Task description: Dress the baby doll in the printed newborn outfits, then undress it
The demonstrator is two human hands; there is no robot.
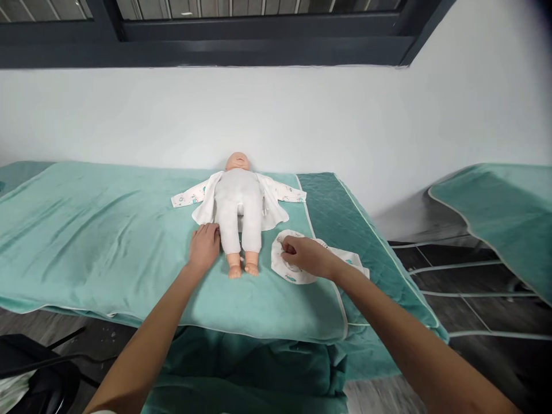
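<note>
A baby doll (239,210) lies on its back on a green quilt (99,241), head toward the wall. An open white printed top (276,198) is spread under it, sleeves out to both sides. My left hand (203,246) rests on the quilt against the doll's leg, fingers curled loosely and holding nothing. My right hand (304,255) is closed in a pinch on a small white printed garment (293,270) lying to the right of the doll's feet.
The quilt covers a low bed against a white wall under a dark window frame (215,40). A second green quilt (500,213) lies at right across a dark tiled floor (466,276). A black object (38,374) sits at lower left.
</note>
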